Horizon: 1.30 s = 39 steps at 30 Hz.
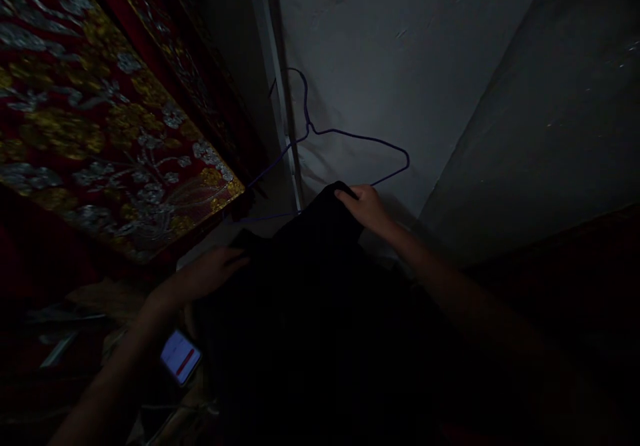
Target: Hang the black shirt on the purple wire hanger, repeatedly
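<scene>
A black garment hangs spread between my two hands in a dim room. My left hand grips its left upper edge with fingers closed on the cloth. My right hand pinches the top right corner of the garment. Just behind the cloth a thin purple wire hanger hangs against the pale wall, its hook up by a vertical strip. The lower bar of the hanger is partly hidden by the garment and my right hand.
A red fabric with gold and silver flowers fills the left side. A lit phone screen lies low on the left under my forearm. A dark slanted surface closes the right.
</scene>
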Motion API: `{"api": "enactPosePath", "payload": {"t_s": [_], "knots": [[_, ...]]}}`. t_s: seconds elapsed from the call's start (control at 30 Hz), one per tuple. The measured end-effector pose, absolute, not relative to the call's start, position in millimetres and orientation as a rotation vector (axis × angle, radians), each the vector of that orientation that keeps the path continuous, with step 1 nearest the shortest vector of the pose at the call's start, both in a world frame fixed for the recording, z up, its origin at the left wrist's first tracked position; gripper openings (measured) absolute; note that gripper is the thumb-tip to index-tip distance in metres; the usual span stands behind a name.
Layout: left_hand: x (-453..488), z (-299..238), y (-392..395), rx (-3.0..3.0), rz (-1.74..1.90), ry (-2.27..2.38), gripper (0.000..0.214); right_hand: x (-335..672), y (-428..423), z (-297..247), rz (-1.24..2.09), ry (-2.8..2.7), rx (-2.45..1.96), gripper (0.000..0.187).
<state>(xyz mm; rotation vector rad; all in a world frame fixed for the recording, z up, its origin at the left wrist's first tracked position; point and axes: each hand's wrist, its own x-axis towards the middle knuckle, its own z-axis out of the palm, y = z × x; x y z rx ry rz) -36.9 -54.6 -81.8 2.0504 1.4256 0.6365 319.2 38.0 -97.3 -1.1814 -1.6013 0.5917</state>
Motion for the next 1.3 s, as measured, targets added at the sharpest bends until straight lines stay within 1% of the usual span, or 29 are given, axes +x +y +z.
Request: {"api": "enactPosePath", "payload": {"t_s": [0.07, 0.13, 0.3, 0.43, 0.53, 0.63, 0.7, 0.73, 0.8, 0.87, 0.97, 1.0, 1.1, 1.17, 1.23, 1.3], "knots": [[-40, -68, -49, 2.216, 0.69, 1.474, 0.024, 326, 27, -92, 0.584, -1.62, -1.184, 0.046], [-39, -52, -45, 2.344, 0.791, 1.433, 0.03, 325, 19, -88, 0.569, -1.608, -1.179, 0.046], [-41, -30, -48, 2.377, 0.838, 1.417, 0.04, 320, 7, -84, 0.478, -1.603, -1.172, 0.045], [-47, -23, -63, 2.489, 0.874, 1.357, 0.043, 322, 6, -85, 0.437, -1.622, -1.211, 0.047], [-42, -13, -68, 2.55, 0.921, 1.345, 0.041, 315, 5, -87, 0.491, -1.612, -1.208, 0.048], [-29, -4, -60, 2.531, 1.072, 1.457, 0.027, 301, -1, -91, 0.608, -1.625, -1.144, 0.049], [-18, 1, -48, 2.534, 1.095, 1.508, 0.02, 293, -5, -94, 0.652, -1.668, -1.101, 0.05], [-13, 2, -42, 2.541, 1.076, 1.524, 0.019, 291, -8, -96, 0.661, -1.693, -1.089, 0.05], [-2, 4, -31, 2.545, 1.039, 1.539, 0.02, 292, -12, -97, 0.658, -1.724, -1.084, 0.049], [9, 3, -23, 2.537, 1.09, 1.523, 0.022, 298, -15, -95, 0.648, -1.744, -1.08, 0.047], [22, 1, -14, 2.533, 1.178, 1.454, 0.038, 311, -22, -88, 0.615, -1.804, -1.06, 0.042], [24, 0, -11, 2.538, 1.182, 1.435, 0.04, 316, -25, -85, 0.591, -1.839, -1.045, 0.039], [26, 1, -6, 2.571, 1.085, 1.394, 0.035, 334, -38, -78, 0.429, -1.93, -1.025, 0.03], [23, 4, -6, 2.573, 0.996, 1.407, 0.034, 351, -44, -74, 0.206, -1.858, -1.076, 0.034], [19, 9, -10, 2.579, 0.956, 1.426, 0.033, 370, -46, -68, -0.034, -1.673, -1.14, 0.044], [16, 14, -14, 2.639, 0.958, 1.417, 0.032, 389, -42, -60, -0.152, -1.534, -1.166, 0.051]]}}
